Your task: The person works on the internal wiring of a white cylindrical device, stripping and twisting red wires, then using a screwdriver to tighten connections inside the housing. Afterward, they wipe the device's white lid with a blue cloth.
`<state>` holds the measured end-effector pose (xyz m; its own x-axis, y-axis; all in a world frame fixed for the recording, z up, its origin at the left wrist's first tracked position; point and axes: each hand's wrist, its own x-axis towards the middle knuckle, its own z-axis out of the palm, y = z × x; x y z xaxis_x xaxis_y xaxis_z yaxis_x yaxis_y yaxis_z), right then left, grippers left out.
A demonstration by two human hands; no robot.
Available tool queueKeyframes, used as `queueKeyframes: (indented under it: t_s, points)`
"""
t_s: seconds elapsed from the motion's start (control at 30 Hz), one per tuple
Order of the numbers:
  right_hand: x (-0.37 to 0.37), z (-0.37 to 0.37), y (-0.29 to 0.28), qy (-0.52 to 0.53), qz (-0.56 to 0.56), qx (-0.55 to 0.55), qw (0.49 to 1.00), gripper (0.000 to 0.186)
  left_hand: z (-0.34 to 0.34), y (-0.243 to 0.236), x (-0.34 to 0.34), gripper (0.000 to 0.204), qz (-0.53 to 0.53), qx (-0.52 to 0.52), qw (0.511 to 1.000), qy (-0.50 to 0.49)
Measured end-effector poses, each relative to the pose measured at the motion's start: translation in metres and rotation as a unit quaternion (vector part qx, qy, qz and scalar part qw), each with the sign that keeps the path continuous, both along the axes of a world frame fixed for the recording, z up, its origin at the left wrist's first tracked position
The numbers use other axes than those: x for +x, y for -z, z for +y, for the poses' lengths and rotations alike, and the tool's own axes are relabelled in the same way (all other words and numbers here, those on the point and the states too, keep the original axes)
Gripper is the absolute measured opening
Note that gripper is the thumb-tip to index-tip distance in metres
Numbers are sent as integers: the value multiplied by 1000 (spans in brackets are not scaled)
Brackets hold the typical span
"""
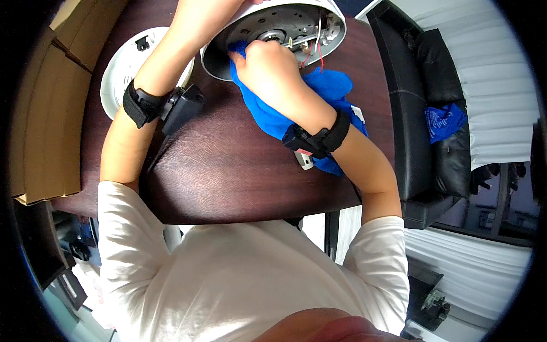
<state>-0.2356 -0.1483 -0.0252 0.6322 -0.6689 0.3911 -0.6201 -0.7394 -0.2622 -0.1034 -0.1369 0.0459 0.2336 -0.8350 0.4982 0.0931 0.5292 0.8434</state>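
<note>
On the table lies a white round appliance housing (337, 48), tipped so its open underside faces me. Inside it are a grey metal plate (250, 35), metal fittings and thin red wires (321, 56). My right hand (268, 65) is closed on a blue cloth (256, 111), pressing a bunched part against the inside of the housing's near wall. The rest of the cloth drapes over the table beneath my right forearm. My left hand (213, 8) is at the housing's upper left side; its fingers are mostly cut off by the top edge.
A white round cover (111, 85) lies under my left forearm. Cardboard boxes (48, 119) stand along the left table edge. A small white-and-grey object (305, 161) pokes out beside the cloth. To the right is a black sofa (419, 131) with a blue bag (444, 122).
</note>
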Motion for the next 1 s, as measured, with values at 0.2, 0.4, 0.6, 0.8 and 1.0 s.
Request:
queueKeyframes:
  t_s: [0.2,0.4,0.6,0.8,1.0]
  points:
    - [-2,5,-14,17,-13,11,1000,39,0,-2,-4,6,-4,-12,1000,-23]
    - [-8,2,-12,-32,32,-3,999,37,1,-4,-3,5,-13,2,999,-39]
    - [-71,8,-42,-115,53,37,991,37,2,-1,-1,5,-17,6,999,-47]
    - [-178,-20,-105,-13,97,69,993,33,-3,3,-1,5,-20,-16,999,-35]
    - [-214,-83,-110,119,19,-25,992,47,-3,0,-3,5,-20,-15,998,-58]
